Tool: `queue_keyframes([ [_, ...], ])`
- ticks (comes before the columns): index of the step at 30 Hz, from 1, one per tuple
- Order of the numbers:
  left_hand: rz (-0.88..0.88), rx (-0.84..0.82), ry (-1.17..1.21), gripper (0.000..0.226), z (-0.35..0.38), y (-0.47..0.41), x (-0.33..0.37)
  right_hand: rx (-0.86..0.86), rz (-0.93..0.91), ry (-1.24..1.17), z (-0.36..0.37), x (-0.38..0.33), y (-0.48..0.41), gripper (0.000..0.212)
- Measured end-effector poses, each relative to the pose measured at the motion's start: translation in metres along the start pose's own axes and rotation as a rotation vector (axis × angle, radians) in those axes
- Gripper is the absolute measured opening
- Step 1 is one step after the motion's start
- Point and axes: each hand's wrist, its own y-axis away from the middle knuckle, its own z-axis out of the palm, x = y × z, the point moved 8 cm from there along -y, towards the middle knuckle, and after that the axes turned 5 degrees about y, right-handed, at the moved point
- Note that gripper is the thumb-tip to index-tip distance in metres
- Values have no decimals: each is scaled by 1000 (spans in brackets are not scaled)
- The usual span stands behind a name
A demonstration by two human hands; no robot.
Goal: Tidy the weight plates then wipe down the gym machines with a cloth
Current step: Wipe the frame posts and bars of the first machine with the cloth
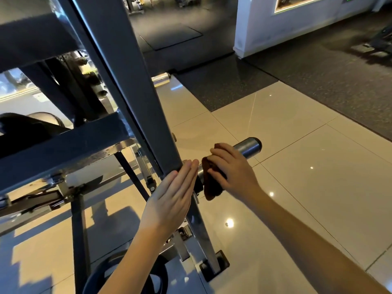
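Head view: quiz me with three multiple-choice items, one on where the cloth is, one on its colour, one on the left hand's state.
1. Where is the cloth? A in a bucket; B on the steel peg; C on a shelf.
2. Its colour? A white; B brown; C blue.
3. The left hand is: A flat, fingers straight, at the frame post; B gripping the peg; C holding a bottle.
Key: B, the right hand holds it over the peg; B, it shows dark brown; A, its fingers lie straight beside the post.
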Motion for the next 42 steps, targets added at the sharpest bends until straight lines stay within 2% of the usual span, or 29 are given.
queue_keyframes([
  [3, -40, 16, 125, 90, 0, 5, -4, 56, 223, -41, -7, 19, -18, 46],
  [5, -64, 43, 176, 85, -3, 11, -3, 122, 290, -54, 3, 4, 0, 41],
  [9, -110, 72, 229, 72, -6, 17, -2, 194, 8, 83, 6, -10, 17, 33],
  [11, -115, 58, 252, 71, -7, 21, -1, 245, 38, 83, -2, -6, 9, 26],
  [15, -193, 18, 358, 69, -6, 38, -1, 361, 251, -209, -18, -20, 25, 25],
  [17, -267, 11, 427, 67, -6, 46, -4, 461, 228, -353, -26, -43, 33, 23],
  [19, -368, 15, 529, 60, -6, 51, -9, 520, 224, -454, -23, -64, 31, 31],
  [22, -565, 8, 722, 53, -4, 57, -18, 427, 195, -517, 8, -93, 28, 47],
  [24, -618, -7, 819, 53, 0, 61, -17, 422, 142, -470, 29, -100, 41, 51],
  [28, -633, -31, 938, 51, 9, 70, -9, 467, 59, -215, 47, -100, 62, 56],
  [31, -616, -19, 1040, 55, 15, 72, -4, 477, -27, -183, 43, -100, 50, 63],
  [36, -747, -147, 1223, 55, 38, 77, 10, 520, -61, -133, 63, -96, 71, 46],
  [40, -889, -300, 1294, 82, 56, 88, 25, 471, -165, -51, 71, -89, 83, 38],
  [42, -1012, -294, 1387, 69, 61, 89, 28, 496, -177, -81, 64, -89, 78, 38],
])
